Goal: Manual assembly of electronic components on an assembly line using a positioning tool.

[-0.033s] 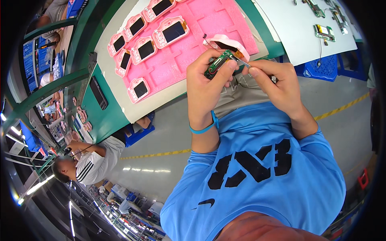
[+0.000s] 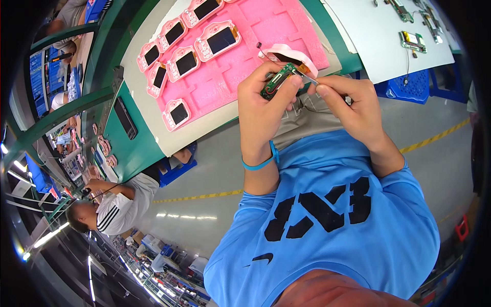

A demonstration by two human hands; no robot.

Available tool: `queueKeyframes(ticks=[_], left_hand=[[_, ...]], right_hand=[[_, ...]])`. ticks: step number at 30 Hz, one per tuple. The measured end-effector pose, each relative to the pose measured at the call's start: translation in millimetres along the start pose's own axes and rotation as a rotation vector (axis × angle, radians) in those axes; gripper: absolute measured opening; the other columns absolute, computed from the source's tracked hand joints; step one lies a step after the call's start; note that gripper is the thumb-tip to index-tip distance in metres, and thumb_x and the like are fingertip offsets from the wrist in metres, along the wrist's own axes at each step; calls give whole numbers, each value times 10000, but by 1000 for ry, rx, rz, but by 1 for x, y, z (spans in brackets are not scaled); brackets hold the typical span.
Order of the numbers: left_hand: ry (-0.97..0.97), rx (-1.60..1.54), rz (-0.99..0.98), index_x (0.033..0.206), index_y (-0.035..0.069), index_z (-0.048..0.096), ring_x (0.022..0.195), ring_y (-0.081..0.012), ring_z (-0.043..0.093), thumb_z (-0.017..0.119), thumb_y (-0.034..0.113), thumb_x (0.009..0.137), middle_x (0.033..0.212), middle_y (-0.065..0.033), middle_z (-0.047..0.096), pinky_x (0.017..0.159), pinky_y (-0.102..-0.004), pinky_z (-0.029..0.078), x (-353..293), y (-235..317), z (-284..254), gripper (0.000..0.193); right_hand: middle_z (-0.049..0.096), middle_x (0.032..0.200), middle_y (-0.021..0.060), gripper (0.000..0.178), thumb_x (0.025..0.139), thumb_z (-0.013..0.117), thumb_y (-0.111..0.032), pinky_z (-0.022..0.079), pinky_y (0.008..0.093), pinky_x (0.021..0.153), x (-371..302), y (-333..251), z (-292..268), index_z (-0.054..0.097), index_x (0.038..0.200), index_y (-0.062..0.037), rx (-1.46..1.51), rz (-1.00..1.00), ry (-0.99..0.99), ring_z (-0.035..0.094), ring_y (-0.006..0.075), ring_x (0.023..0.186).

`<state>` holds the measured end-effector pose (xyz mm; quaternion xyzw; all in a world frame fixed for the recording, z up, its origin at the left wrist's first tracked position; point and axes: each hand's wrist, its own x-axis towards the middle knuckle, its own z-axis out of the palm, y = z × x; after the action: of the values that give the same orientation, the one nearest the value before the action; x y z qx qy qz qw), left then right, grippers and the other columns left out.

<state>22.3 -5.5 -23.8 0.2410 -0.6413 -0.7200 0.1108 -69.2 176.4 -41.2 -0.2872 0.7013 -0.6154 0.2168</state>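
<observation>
My left hand (image 2: 263, 105) is closed on a small green circuit board (image 2: 277, 81), its thumb along the board's near side. My right hand (image 2: 353, 102) pinches a slim metal tool (image 2: 310, 80), perhaps tweezers; its tip reaches the board's right end. Just beyond the board, a pink shell (image 2: 299, 55) with a dark screen stands tilted at the foam's edge. An orange ribbon (image 2: 305, 69) shows between shell and board. A thin dark wire with a small connector (image 2: 259, 45) sticks up beside them. My fingers hide part of the board.
Several pink shells with dark screens (image 2: 220, 42) lie on a pink foam tray (image 2: 217, 87) to the left. Loose circuit boards (image 2: 412, 41) lie on a white surface at the right. A blue stool (image 2: 406, 88) stands below it. A person (image 2: 125, 202) sits at the far left.
</observation>
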Motion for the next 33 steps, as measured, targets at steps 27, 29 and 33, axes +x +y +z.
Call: queueKeyframes(ticks=[27, 29, 33], left_hand=[[28, 372, 116, 1390, -17, 647, 797, -212, 709, 769, 200, 972, 1034, -141, 761, 708, -299, 560, 8, 54, -11, 487], [109, 687, 399, 1401, 11, 654, 897, -222, 705, 820, 191, 915, 1092, -124, 767, 786, -314, 566, 5, 40, -21, 544], [124, 863, 606, 1411, 62, 668, 997, -231, 685, 883, 196, 824, 1142, -86, 770, 870, -331, 562, 18, 19, -26, 639]], right_hand=[[743, 804, 94, 300, 872, 778, -130, 480, 359, 623, 79, -24, -21, 806, 1166, -79, -514, -380, -89, 622, 249, 640], [759, 813, 100, 313, 860, 784, -135, 495, 373, 636, 79, -37, -22, 804, 1167, -77, -560, -273, -172, 641, 268, 652], [762, 796, 98, 292, 849, 790, -136, 507, 384, 646, 82, -34, -19, 802, 1134, -76, -588, -270, -208, 660, 283, 665]])
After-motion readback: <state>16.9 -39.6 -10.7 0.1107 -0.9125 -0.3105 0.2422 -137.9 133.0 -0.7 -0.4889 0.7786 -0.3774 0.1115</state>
